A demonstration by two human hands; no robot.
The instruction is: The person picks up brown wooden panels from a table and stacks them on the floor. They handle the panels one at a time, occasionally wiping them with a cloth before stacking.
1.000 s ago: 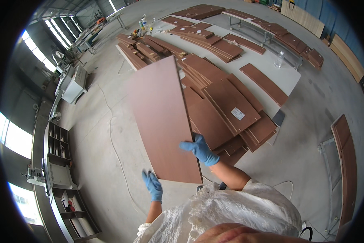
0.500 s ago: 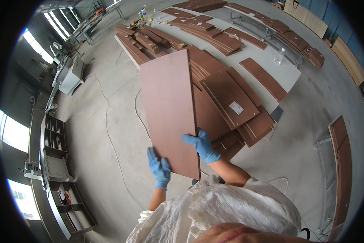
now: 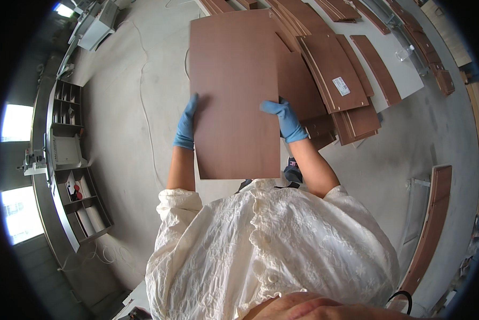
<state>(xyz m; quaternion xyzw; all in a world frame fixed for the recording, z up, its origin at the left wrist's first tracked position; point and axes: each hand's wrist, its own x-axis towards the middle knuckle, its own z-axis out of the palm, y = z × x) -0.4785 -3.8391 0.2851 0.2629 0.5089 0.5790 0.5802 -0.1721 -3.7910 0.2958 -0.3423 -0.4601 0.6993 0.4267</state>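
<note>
1. Left hand (image 3: 186, 124) and right hand (image 3: 283, 118), blue-gloved, clamp opposite edges of brown board (image 3: 233, 90), held flat before chest.
2. Board stack (image 3: 333, 74) lies beyond, right.
3. Grey shelf unit (image 3: 74, 176), far left, holds small items and rolls.

Both forearms bare, extended forward, elbows bent. Left hand (image 3: 186, 122), blue-gloved, fingers straight and pointing up, flat in a side grip. Right hand (image 3: 284, 118), blue-gloved, fingers curled in a grip, thumb pointing left.
</note>
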